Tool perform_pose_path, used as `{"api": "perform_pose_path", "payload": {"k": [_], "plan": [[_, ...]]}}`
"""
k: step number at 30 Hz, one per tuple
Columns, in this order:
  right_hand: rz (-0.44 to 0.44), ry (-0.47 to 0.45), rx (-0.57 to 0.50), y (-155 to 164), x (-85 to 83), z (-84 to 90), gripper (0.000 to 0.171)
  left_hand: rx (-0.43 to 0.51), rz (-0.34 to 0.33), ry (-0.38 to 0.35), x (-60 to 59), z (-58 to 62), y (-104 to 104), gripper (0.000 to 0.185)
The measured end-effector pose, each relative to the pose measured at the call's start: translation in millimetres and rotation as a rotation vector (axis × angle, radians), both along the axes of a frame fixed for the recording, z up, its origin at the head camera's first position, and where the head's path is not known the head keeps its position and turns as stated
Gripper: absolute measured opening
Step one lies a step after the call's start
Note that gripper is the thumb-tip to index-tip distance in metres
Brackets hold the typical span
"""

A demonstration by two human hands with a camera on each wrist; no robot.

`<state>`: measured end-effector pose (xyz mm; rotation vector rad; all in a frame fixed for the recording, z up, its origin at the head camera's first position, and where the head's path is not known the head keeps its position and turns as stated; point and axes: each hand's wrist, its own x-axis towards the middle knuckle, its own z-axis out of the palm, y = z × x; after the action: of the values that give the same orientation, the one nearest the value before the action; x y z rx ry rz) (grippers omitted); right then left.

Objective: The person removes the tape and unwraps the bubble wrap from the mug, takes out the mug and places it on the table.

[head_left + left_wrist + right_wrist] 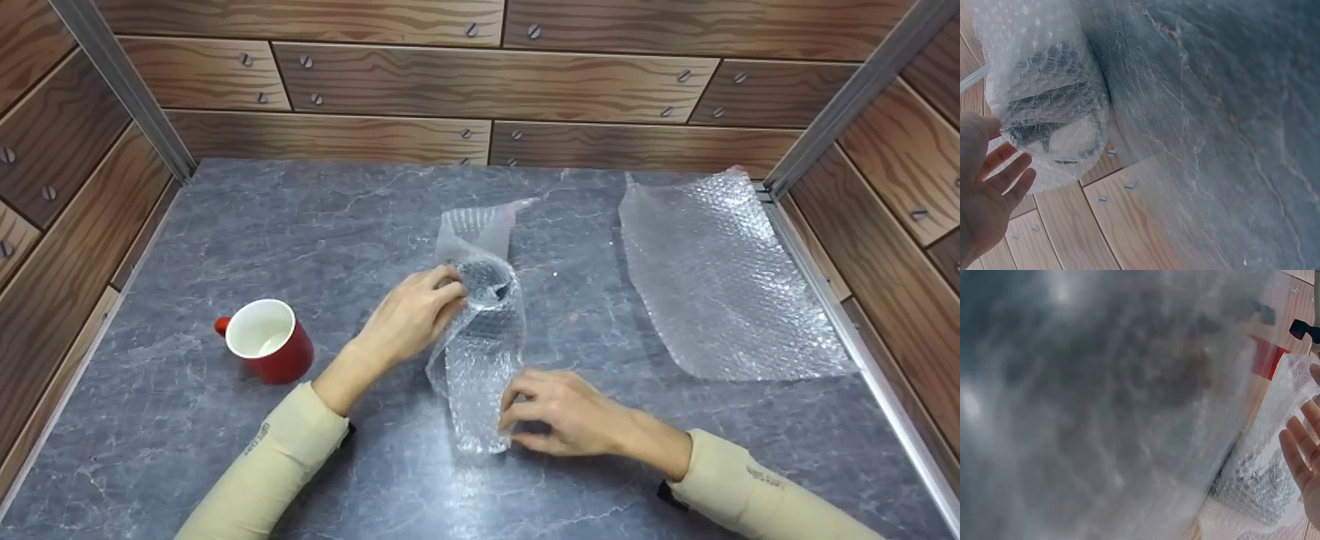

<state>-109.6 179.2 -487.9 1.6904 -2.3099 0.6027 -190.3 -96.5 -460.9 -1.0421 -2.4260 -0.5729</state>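
A strip of clear bubble wrap [480, 390] lies lengthwise in the middle of the table, its far part curled over into a loop. What, if anything, sits inside the loop cannot be made out. At the loop's left side my left hand [412, 311] pinches the wrap's edge between thumb and forefinger, the other fingers loosely bent in the left wrist view. My right hand [566, 412] holds the near right edge of the strip with its fingertips. A red mug [281, 356] with a white inside stands upright left of my left hand, its handle pointing left.
Another sheet of bubble wrap [727, 292] lies flat at the right side of the grey marbled table [337, 217]. Wood-patterned panels [487, 82] and metal posts [127, 82] enclose the table at the back and sides.
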Motion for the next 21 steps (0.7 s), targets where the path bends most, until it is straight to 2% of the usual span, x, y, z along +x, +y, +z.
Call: {"api": "perform_pose_path", "payload": {"k": [14,21], "plan": [[0.015,0.052,0.057,-4,0.3,-0.8,0.014,0.0,0.004,-0.008,0.3,-0.2,1,0.015],[0.007,0.067,0.066,1,-2.4,9.4,0.026,0.007,0.002,-0.002,0.1,-0.5,0,0.014]]}}
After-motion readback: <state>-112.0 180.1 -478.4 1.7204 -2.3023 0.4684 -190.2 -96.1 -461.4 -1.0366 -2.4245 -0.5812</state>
